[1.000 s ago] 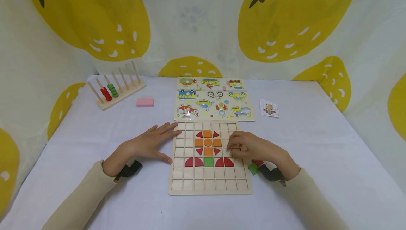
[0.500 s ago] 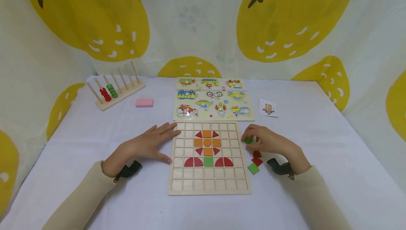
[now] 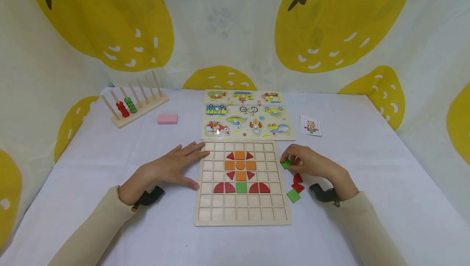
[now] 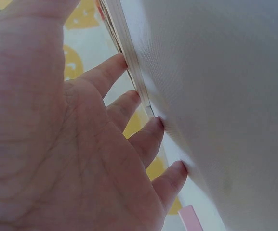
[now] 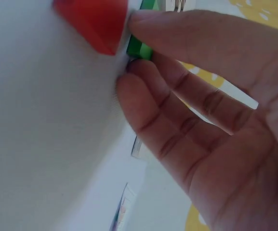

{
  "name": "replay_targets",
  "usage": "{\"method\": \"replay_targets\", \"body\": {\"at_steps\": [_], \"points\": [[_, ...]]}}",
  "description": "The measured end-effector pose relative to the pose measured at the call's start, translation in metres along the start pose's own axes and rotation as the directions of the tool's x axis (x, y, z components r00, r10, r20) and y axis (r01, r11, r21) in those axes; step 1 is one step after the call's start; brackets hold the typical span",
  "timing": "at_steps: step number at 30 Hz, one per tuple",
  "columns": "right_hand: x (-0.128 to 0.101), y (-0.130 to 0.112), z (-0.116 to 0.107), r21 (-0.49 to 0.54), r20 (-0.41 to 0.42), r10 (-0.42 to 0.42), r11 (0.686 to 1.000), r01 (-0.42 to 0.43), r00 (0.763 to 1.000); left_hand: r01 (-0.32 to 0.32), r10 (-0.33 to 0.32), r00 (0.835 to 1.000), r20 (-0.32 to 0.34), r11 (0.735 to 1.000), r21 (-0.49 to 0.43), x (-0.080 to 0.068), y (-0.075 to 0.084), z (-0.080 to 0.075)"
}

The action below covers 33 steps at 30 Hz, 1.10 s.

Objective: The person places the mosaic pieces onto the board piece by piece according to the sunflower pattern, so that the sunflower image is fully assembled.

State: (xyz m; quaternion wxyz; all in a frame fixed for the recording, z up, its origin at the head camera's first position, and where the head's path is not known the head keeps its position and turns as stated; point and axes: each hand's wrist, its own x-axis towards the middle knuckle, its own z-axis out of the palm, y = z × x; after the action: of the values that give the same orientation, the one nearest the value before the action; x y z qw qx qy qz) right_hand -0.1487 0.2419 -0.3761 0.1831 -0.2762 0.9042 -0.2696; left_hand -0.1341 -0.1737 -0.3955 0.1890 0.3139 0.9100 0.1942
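Observation:
A wooden grid board (image 3: 218, 213) lies on the table with orange, red and green flat pieces set in its squares. My left hand (image 3: 170, 169) rests with fingers spread, fingertips and thumb at the board's left edge; the left wrist view shows straight fingers (image 4: 117, 110) beside that edge. Just off the board's right side, my right hand (image 3: 308, 162) pinches a green square piece (image 3: 286, 164) low at the table. In the right wrist view the green piece (image 5: 139, 49) shows between thumb and fingers. Close below lie two red pieces (image 3: 298, 187) and another green square (image 3: 293, 195).
Behind the board lies a vehicle peg puzzle (image 3: 249, 121). A small pattern card (image 3: 311, 125) is to its right. At the back left stand a pink block (image 3: 167, 119) and a peg rack (image 3: 141, 111) with red and green beads.
My right hand has moved right, off the grid board to the loose pieces beside it, and now pinches a green square. The left hand has stayed in place.

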Motion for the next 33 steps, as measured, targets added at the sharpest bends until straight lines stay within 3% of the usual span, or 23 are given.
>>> {"method": "replay_targets", "body": {"at_steps": [14, 22, 33], "points": [[-0.001, 0.005, -0.002, -0.015, 0.005, 0.009, 1.000, -0.009, 1.000, -0.001, 0.001, 1.000, -0.002, 1.000, -0.001, 0.000, 0.000, 0.000], [-0.004, -0.004, -0.005, -0.008, 0.012, -0.056, 0.998, 0.057, 0.998, 0.004, -0.004, 1.000, -0.005, 1.000, -0.006, 0.000, -0.001, 0.001], [-0.001, -0.029, 0.009, 0.026, 0.076, -0.141, 0.990, 0.139, 0.987, 0.002, -0.002, 1.000, -0.004, 1.000, -0.011, 0.001, -0.001, 0.002]]}}
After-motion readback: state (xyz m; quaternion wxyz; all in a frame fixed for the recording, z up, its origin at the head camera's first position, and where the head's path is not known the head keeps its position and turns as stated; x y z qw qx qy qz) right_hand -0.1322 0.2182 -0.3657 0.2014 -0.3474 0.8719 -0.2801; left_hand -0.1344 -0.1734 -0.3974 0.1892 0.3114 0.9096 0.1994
